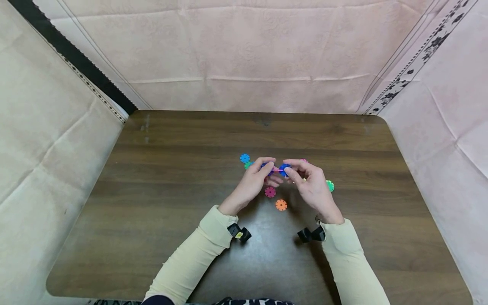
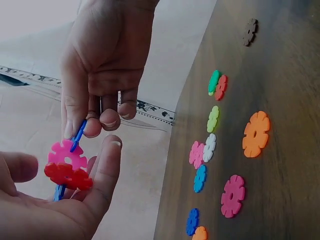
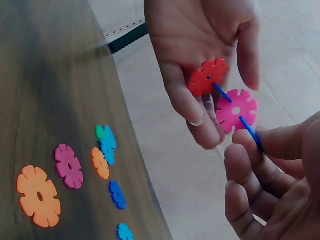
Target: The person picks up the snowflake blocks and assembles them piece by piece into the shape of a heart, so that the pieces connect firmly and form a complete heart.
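In the head view, both hands meet above the table around a small chain of slotted plastic discs. My left hand (image 1: pixel 253 180) holds the chain by its inner end, where a red disc (image 3: pixel 208 77) and a blue disc (image 3: pixel 222 93) sit against its fingers. A pink disc (image 3: pixel 237 111) sticks out from that blue one towards the other hand. Between thumb and forefinger, my right hand (image 1: pixel 311 184) pinches a second blue disc (image 3: pixel 251 133), its edge right at a slot of the pink disc. The left fingers partly hide the chain's inner end.
Loose discs lie on the wooden table (image 1: pixel 171 212): an orange one (image 1: pixel 281 205) and a magenta one (image 1: pixel 270 192) nearest the body. Farther off are several more, including blue (image 1: pixel 245 158), green (image 1: pixel 330 185), white (image 2: pixel 209 147) and a dark brown one (image 2: pixel 250 32). Cloth walls (image 1: pixel 248 51) border the table.
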`<move>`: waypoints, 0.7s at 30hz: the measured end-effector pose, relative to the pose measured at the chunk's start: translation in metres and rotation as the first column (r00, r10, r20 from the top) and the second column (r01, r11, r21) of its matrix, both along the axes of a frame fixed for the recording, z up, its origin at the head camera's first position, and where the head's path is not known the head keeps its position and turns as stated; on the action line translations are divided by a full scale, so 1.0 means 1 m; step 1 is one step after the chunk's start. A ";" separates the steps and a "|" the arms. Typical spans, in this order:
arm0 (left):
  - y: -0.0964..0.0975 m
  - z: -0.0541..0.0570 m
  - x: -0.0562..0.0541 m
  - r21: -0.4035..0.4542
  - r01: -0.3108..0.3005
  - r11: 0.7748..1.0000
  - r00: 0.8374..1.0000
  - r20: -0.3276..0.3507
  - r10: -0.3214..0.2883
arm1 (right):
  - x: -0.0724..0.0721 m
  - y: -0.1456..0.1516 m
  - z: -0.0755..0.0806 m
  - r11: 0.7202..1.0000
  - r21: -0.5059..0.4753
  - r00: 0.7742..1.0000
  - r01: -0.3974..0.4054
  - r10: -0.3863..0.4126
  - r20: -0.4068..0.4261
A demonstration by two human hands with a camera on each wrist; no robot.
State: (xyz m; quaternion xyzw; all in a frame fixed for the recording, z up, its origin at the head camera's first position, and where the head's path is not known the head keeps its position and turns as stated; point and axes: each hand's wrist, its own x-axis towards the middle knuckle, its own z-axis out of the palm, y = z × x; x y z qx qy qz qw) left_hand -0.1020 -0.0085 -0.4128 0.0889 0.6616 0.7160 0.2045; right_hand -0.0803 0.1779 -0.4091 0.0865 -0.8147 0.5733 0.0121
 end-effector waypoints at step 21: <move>-0.003 -0.005 -0.005 0.082 -0.041 0.996 0.997 -0.059 0.045 | -0.003 0.002 -0.017 0.956 -0.294 1.000 -0.016 0.008 -0.028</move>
